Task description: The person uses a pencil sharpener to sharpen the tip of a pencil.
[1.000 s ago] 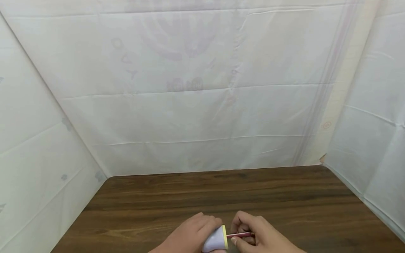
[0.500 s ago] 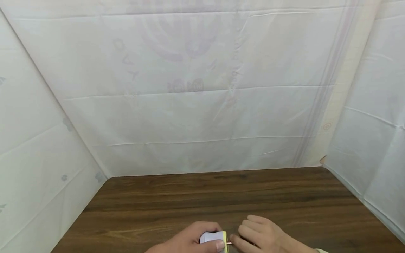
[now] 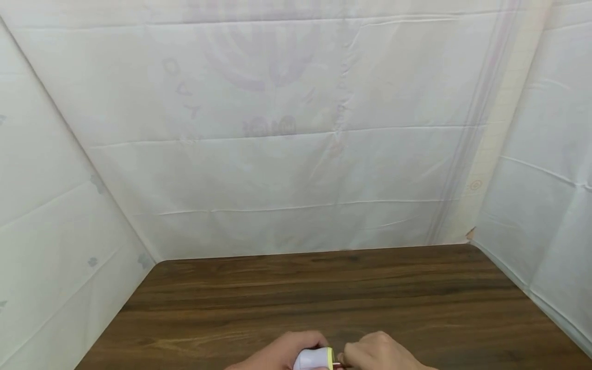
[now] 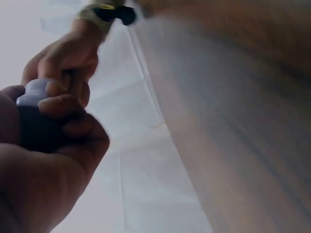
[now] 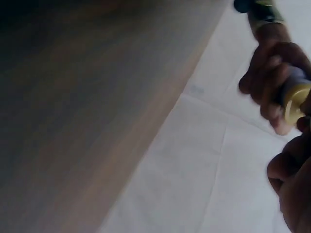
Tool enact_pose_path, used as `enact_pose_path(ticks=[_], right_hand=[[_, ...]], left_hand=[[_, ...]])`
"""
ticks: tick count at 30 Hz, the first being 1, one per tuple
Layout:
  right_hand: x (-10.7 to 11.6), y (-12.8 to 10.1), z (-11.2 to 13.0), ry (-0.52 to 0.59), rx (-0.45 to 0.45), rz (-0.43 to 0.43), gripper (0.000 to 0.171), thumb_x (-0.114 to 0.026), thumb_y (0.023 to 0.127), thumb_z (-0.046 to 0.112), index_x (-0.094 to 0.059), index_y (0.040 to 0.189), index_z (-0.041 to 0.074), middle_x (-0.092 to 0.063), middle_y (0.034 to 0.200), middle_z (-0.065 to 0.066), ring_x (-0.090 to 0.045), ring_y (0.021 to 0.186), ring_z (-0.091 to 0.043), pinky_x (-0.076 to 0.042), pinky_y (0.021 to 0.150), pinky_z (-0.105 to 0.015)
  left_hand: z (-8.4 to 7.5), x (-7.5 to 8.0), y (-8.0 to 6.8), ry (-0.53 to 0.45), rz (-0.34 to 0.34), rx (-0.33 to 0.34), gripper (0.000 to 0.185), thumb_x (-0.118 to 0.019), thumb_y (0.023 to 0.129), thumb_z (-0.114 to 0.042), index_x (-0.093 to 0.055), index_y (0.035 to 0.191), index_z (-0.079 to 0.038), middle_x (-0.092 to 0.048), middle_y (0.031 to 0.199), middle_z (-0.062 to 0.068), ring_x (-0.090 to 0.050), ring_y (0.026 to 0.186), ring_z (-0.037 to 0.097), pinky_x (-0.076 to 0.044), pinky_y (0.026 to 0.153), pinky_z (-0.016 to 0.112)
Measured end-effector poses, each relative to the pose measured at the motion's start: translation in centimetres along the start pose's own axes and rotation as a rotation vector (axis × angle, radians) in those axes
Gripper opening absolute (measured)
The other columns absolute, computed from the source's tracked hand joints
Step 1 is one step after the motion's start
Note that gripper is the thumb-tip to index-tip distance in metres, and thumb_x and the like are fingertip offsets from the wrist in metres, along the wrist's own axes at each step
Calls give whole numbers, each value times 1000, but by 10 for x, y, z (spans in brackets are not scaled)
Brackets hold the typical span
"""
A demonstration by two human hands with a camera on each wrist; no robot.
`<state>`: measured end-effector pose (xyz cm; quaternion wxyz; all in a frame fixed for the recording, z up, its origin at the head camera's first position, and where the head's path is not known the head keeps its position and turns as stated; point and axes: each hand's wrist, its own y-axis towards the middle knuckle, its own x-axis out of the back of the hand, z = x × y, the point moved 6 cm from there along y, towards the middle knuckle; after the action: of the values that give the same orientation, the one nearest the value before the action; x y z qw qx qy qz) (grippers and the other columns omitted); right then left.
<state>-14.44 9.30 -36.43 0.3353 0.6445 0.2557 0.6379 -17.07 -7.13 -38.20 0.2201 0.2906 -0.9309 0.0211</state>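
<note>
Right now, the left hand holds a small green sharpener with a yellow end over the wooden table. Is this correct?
Not quite: the sharpener is pale lilac, not green, as the head view shows. The rest stands: the left hand holds it, its end is yellow, and it is over the wooden table.

The wooden table (image 3: 324,288) lies bare ahead of the hands, with open room forward and to both sides. White sheets (image 3: 287,154) wall it in at the back, left and right edges. The left hand (image 3: 282,352) and right hand (image 3: 379,354) sit close together at the near edge, each blocking the other's inward path.
</note>
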Motion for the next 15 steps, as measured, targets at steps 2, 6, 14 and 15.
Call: enact_pose_path(ticks=[2, 6, 14, 15], right_hand=[[-2, -3, -6, 159, -169, 62, 25, -67, 105, 12, -52, 85, 16, -59, 66, 12, -30, 65, 17, -31, 53, -2], [-9, -9, -21, 698, -587, 162, 18, -62, 104, 1, -54, 87, 3, -58, 65, 6, -37, 60, 14, -34, 44, -11], [-17, -18, -31, 1148, -950, 253, 29, -51, 102, 4, -40, 84, -16, -41, 63, 14, -30, 50, 4, -27, 45, -16], [-17, -18, -31, 1127, -945, 246, 27, -52, 102, 4, -42, 85, -15, -42, 63, 14, -31, 50, 4, -28, 45, -16]], left_hand=[[-3, 2, -1, 185, -40, -13, 30, -76, 100, -19, -62, 125, -9, -69, 105, -8, -58, 87, -6, -54, 74, 18], [-17, -2, -5, 748, -130, -250, 47, -79, 97, -34, -60, 131, -9, -69, 111, -4, -59, 92, -2, -47, 79, 14], [-37, -19, -12, 1480, -376, -665, 43, -39, 115, -37, -71, 119, -9, -63, 93, -7, -54, 80, 6, -38, 74, 18], [-37, -18, -12, 1460, -373, -654, 43, -39, 115, -39, -70, 119, -9, -63, 94, -7, -55, 81, 6, -39, 74, 17]])
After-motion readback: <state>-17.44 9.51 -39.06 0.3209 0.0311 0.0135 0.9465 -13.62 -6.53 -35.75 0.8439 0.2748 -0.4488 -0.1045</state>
